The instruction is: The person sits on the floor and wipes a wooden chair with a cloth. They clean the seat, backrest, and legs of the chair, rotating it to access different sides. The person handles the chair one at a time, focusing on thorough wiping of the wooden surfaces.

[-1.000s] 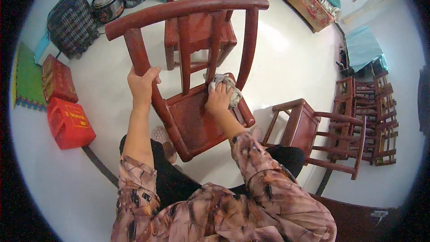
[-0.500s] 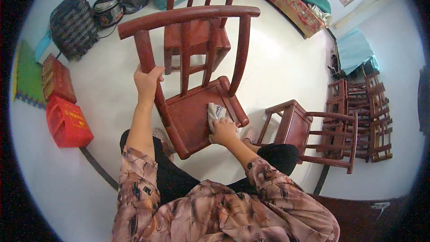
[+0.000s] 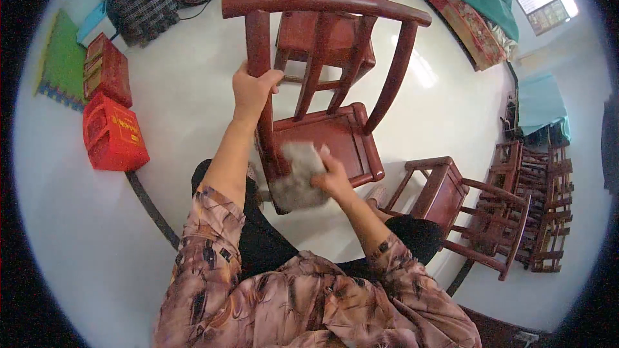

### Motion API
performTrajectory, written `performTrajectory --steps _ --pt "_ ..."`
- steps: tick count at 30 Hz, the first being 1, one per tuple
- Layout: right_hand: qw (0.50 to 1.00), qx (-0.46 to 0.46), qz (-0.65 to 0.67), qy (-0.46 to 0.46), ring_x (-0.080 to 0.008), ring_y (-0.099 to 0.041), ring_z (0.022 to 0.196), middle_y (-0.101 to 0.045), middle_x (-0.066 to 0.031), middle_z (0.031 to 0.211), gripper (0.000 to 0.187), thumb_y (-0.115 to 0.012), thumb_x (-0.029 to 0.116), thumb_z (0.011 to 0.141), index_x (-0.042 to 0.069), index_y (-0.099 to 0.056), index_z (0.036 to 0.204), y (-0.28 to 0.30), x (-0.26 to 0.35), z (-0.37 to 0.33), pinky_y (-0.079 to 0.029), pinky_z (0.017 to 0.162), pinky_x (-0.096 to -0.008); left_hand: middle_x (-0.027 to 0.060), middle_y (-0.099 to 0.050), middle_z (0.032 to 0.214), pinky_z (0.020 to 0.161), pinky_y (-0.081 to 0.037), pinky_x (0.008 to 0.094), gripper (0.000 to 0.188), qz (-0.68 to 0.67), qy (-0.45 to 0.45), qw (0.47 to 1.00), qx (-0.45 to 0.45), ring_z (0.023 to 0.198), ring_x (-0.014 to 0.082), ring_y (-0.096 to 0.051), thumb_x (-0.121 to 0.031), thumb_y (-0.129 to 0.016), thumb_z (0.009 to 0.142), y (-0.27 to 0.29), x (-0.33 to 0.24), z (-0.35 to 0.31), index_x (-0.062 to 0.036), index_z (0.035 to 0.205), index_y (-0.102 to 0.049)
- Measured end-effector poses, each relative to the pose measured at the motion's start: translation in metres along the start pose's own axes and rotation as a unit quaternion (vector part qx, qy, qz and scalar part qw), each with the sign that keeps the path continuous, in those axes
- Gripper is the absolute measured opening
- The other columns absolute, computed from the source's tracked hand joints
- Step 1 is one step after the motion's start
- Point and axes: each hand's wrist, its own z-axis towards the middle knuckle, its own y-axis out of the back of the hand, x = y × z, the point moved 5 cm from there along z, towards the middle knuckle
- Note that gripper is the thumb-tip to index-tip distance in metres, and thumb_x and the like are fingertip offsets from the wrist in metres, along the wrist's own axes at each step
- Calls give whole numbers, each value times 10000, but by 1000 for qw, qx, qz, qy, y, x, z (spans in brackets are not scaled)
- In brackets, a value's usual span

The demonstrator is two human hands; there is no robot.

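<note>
Grey cloth point(image 3: 298, 177) sits at front-left corner of red wooden chair's seat point(image 3: 345, 138), pressed flat under right hand point(image 3: 335, 179), fingers closed on it. Left hand point(image 3: 250, 88) wraps the back post point(image 3: 259, 45). Wipe w/ firm, even strokes along seat edge; keep post braced.

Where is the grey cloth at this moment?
In the head view, the grey cloth lies centre frame on the near edge of the red wooden chair's seat, under the right hand.
</note>
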Motion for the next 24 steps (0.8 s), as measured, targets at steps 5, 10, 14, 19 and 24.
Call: performTrajectory --steps 5,10,14,19,24 --pt "895 -72 -412 154 -279 -538 983 -586 -88 1022 420 -613 146 665 83 -605 1080 -32 9 73 -398 871 -434 47 -574 623 476 -413 261 207 -22 7 1000 3 498 121 -533 -117 -687 666 -9 -4 -3 -9 761 -539" --pt "814 37 -575 79 -259 -451 1099 -545 -56 1067 341 -620 270 692 157 -656 1012 -72 -5 75 -310 909 -518 47 -574 627 480 -417 263 215 -30 -2 1000 7 499 123 -534 -117 -691 666 -6 0 -1 -5 775 -545" --pt "750 95 -648 99 -264 -472 1036 -548 -57 1033 269 -576 248 730 186 -672 973 -82 -33 37 -317 888 -524 53 -578 625 483 -416 263 209 -30 -5 1000 4 497 122 -530 -119 -687 665 -8 -5 -3 -4 769 -547" --pt "799 88 -584 113 -274 -470 1040 -546 -79 1017 265 -565 224 725 173 -675 961 -76 -23 -25 -307 901 -537 56 -578 638 489 -417 261 218 1 7 1000 6 507 118 -529 -127 -683 659 -8 1 1 -4 774 -544" --pt "751 153 -635 92 -277 -466 1061 -549 -87 1031 250 -561 233 721 145 -675 925 -78 -15 -57 -291 913 -545 50 -576 646 498 -428 267 219 -10 19 1000 -2 509 119 -530 -134 -682 649 -8 -3 -3 -6 766 -549"
